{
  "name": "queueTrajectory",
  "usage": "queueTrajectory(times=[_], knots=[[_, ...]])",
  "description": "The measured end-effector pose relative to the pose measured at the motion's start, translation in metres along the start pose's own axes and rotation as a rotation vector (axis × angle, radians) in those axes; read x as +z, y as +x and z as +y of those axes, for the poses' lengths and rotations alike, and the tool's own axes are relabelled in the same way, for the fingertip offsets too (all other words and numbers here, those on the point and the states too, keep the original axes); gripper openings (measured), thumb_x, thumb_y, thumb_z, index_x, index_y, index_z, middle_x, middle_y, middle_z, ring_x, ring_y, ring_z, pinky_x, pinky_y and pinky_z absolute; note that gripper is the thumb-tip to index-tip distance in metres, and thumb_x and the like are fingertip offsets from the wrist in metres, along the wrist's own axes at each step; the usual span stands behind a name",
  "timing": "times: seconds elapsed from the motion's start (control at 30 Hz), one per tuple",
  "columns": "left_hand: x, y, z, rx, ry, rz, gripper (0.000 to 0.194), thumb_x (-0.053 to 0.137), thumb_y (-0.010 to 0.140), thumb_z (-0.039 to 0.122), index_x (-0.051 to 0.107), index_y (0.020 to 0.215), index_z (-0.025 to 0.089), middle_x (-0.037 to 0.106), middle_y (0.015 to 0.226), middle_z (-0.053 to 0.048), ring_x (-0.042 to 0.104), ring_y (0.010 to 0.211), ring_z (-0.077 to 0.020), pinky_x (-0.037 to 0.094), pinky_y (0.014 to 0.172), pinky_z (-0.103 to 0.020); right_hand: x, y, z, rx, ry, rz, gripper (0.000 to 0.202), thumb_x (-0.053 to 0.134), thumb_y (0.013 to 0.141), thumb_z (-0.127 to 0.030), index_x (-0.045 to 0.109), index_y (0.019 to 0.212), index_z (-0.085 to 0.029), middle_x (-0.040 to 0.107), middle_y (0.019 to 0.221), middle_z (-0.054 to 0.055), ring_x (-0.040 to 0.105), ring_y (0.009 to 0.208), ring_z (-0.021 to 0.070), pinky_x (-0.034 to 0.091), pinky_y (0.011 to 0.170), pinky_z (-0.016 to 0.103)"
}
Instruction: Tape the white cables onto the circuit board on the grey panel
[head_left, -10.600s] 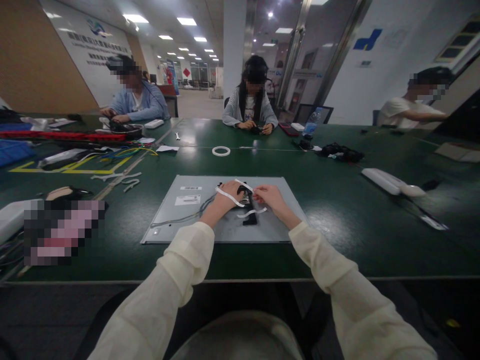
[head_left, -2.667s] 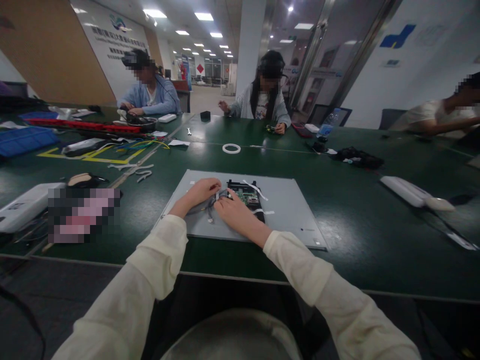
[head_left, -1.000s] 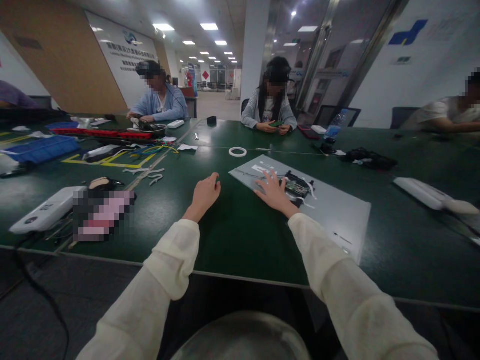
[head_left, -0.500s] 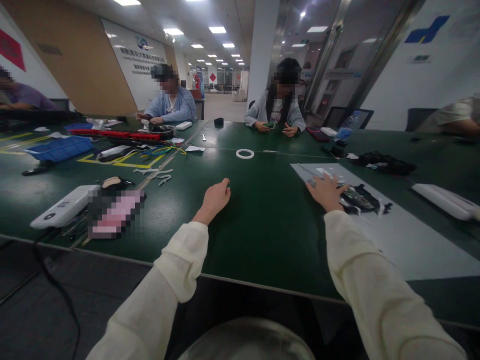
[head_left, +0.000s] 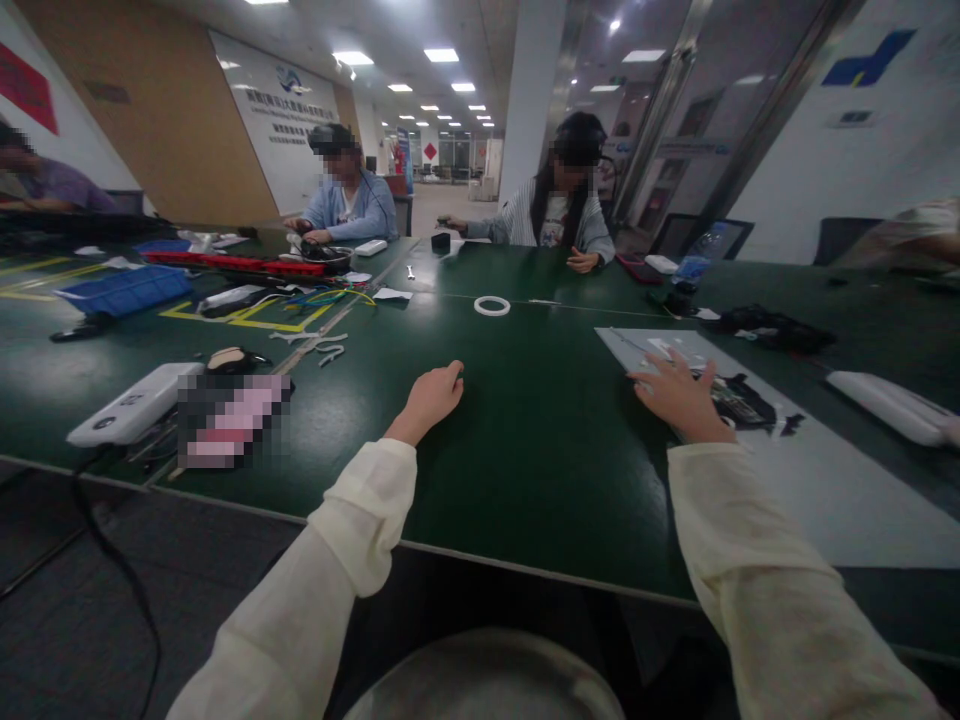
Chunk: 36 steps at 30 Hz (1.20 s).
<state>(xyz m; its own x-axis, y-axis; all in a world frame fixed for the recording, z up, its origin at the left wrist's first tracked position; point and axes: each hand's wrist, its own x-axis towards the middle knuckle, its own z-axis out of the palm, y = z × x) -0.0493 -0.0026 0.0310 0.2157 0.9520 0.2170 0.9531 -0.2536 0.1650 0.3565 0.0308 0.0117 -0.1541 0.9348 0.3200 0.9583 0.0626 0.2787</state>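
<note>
My left hand point(head_left: 435, 397) rests over the green table point(head_left: 525, 480), its fingers curled together and nothing showing in them. Spread fingers mark my right hand point(head_left: 684, 398), which lies palm down on the left part of a pale grey sheet point(head_left: 817, 490). Just right of that hand, on the sheet, is a dark flat device with exposed inner parts point(head_left: 742, 400), partly hidden by the hand. Small white pieces lie near my right fingertips; their kind is too blurred to tell.
A white tape ring point(head_left: 492, 306) lies ahead. To the left are a white power bank-like box point(head_left: 135, 405), a pink phone-shaped item point(head_left: 236, 420) and a blue tray point(head_left: 124, 291). A white long case point(head_left: 889, 407) is at the right. Two people sit opposite.
My right hand has slid a little to the right, and the grey sheet with the dark device has shifted the same way. My left hand stays nearly still. The person opposite has stretched an arm sideways.
</note>
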Motion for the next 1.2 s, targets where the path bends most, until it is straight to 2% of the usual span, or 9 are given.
queueTrajectory(times=[0.13,0.37,0.63,0.77,0.97,1.07,1.2], knots=[[0.001,0.001,-0.001,0.010,0.016,-0.012,0.025,0.038,0.092,0.027,0.048,0.114,0.019,0.066,0.093,-0.007,0.063,0.084,-0.0203,0.046,0.068,-0.028,0.007,-0.012,0.003,0.074,0.029,0.064,0.039,0.031,0.091,-0.032,0.059,0.118,-0.034,0.037,0.142,0.005,0.019,0.133,0.0342,0.008,0.094,0.074],[0.001,0.001,-0.003,0.051,-0.041,-0.019,0.025,0.039,0.092,0.027,0.049,0.113,0.019,0.066,0.091,-0.006,0.063,0.080,-0.0183,0.046,0.068,-0.027,0.016,-0.009,0.006,0.168,0.079,0.031,0.040,0.029,0.092,-0.036,0.057,0.121,-0.037,0.034,0.144,0.003,0.017,0.134,0.0356,0.009,0.092,0.075],[-0.001,0.000,0.000,0.048,-0.055,-0.034,0.022,0.039,0.092,0.025,0.051,0.110,0.018,0.065,0.094,-0.006,0.062,0.083,-0.0177,0.046,0.070,-0.027,0.018,-0.010,0.022,0.272,0.137,-0.031,0.041,0.029,0.093,-0.034,0.056,0.123,-0.033,0.039,0.141,0.009,0.018,0.132,0.0374,0.016,0.092,0.070],[0.000,0.000,-0.001,0.044,-0.056,-0.036,0.022,0.040,0.092,0.024,0.051,0.109,0.018,0.065,0.094,-0.006,0.062,0.084,-0.0175,0.046,0.070,-0.027,0.020,-0.009,0.032,0.271,0.152,-0.052,0.041,0.032,0.092,-0.033,0.055,0.125,-0.032,0.039,0.140,0.012,0.018,0.130,0.0390,0.017,0.090,0.069],[0.002,0.002,-0.002,0.068,-0.026,-0.025,0.022,0.040,0.091,0.025,0.052,0.109,0.019,0.065,0.093,-0.006,0.062,0.082,-0.0181,0.047,0.069,-0.027,0.014,-0.013,0.041,0.236,0.127,-0.131,0.040,0.039,0.090,-0.040,0.056,0.124,-0.030,0.037,0.140,0.015,0.018,0.129,0.0416,0.014,0.088,0.071],[0.001,0.003,0.000,0.046,-0.008,-0.042,0.023,0.041,0.090,0.026,0.052,0.109,0.020,0.065,0.095,-0.007,0.062,0.086,-0.0192,0.047,0.074,-0.029,0.009,-0.019,0.041,0.277,0.099,-0.142,0.039,0.039,0.090,-0.041,0.056,0.124,-0.033,0.033,0.143,0.012,0.013,0.132,0.0408,0.010,0.089,0.072],[0.000,0.002,0.001,0.044,-0.024,-0.051,0.024,0.040,0.090,0.026,0.052,0.110,0.020,0.065,0.094,-0.006,0.063,0.086,-0.0190,0.047,0.074,-0.029,0.006,-0.024,0.042,0.339,0.129,-0.133,0.040,0.038,0.090,-0.043,0.056,0.124,-0.033,0.031,0.144,0.012,0.013,0.132,0.0409,0.012,0.091,0.071]])
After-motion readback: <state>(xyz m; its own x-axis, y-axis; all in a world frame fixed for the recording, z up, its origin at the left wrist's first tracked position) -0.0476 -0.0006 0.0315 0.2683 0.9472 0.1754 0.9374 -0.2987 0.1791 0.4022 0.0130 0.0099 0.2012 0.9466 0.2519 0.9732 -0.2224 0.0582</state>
